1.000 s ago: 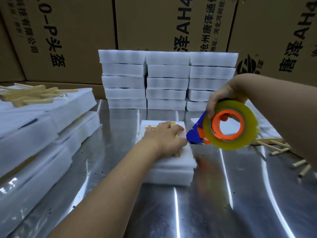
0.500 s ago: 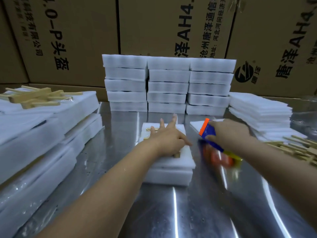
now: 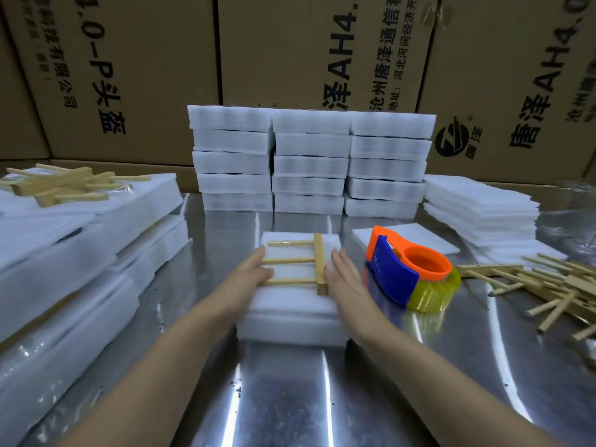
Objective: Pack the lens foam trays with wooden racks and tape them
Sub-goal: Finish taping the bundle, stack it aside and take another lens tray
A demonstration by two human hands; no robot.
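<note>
A white foam tray stack (image 3: 290,314) lies on the metal table in front of me, with a wooden rack (image 3: 309,264) flat on its top. My left hand (image 3: 250,272) rests with straight fingers on the stack's left edge, touching the rack's dowels. On the right edge, my right hand (image 3: 343,279) lies flat beside the rack's bar. The tape dispenser (image 3: 409,274), orange and blue with a yellowish roll, sits on the table just right of my right hand, held by neither hand.
Three columns of foam trays (image 3: 309,162) stand at the back before cardboard boxes (image 3: 309,50). Thin foam sheets (image 3: 480,208) are piled at the right, loose wooden racks (image 3: 554,285) beside them. More foam bundles (image 3: 80,240) and racks (image 3: 61,185) crowd the left.
My right hand carried the tape dispenser down, set it on the table and let go. It now lies flat on the stack's right edge. My left hand slid to the left edge.
</note>
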